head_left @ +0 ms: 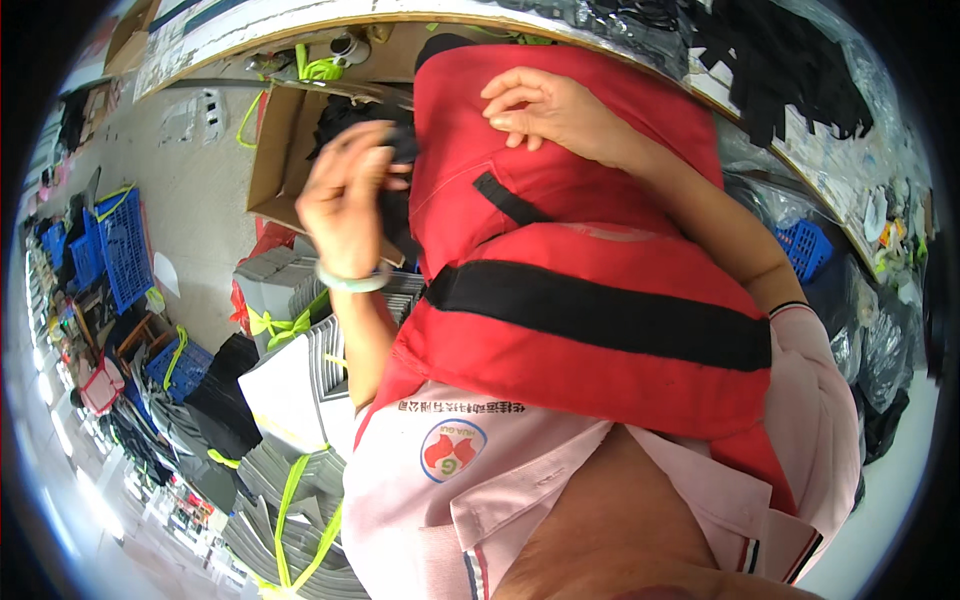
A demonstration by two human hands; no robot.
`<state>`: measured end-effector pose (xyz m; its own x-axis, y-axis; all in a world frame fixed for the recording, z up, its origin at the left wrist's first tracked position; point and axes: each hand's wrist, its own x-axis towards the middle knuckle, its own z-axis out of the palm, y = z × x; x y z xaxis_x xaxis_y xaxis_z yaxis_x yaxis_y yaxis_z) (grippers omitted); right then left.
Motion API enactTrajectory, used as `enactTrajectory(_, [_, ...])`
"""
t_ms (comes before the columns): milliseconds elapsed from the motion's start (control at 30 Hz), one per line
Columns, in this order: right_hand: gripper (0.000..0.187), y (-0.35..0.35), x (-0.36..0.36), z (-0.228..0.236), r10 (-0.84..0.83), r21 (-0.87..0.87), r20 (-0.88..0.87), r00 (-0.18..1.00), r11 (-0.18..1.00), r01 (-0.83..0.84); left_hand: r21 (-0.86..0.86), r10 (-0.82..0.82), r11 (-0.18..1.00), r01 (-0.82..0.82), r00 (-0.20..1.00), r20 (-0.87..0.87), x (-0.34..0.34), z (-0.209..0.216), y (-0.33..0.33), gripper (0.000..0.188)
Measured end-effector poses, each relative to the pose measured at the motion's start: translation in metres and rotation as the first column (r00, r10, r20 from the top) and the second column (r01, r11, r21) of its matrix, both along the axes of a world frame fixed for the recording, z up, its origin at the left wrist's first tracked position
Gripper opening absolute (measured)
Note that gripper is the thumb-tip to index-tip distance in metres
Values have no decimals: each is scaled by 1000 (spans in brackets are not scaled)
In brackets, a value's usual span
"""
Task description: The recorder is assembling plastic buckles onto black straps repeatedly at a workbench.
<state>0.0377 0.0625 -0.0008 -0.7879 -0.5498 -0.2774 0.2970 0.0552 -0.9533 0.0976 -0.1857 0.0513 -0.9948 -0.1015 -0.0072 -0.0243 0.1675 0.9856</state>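
A red apron (pixel 590 190) with a wide black band (pixel 610 312) and a short black strip (pixel 508 200) covers my front and lap. My left hand (pixel 345 200), with a pale bracelet at its wrist, is raised at the apron's left side and smeared by motion. Its bent fingers pinch a small dark piece (pixel 403 145), whose kind I cannot make out. My right hand (pixel 550 112) hovers over the upper part of the apron, fingers loosely bent and apart, with nothing visible in them. Below the left hand, an open cardboard box (pixel 272 150) holds black material (pixel 345 120).
A worktable edge (pixel 230 50) curves across the far side, with black cut pieces (pixel 790 60) at the right. Grey stacks (pixel 285 510) tied with yellow-green strips stand at my left. Blue baskets (pixel 122 250) are farther left; another blue basket (pixel 803 248) is at right.
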Motion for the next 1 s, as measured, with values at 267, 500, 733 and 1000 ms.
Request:
enactTrajectory(267, [27,-24,5,17,151,142,-197,969,982,-124,271,63,961,-60,998,-3,9,-25,0,26])
enactTrajectory(500, [17,13,2,15,2,-13,-54,999,1000,-3,457,-329,828,326,941,-75,-40,-25,98,27])
enactTrajectory(733, [16,59,19,20,-9,-96,184,983,995,28,-81,-424,905,418,899,-108,-172,-26,156,26])
enactTrajectory(1000, [22,87,5,14,-73,-137,136,988,986,92,-769,-522,638,49,761,-385,-331,-78,262,37])
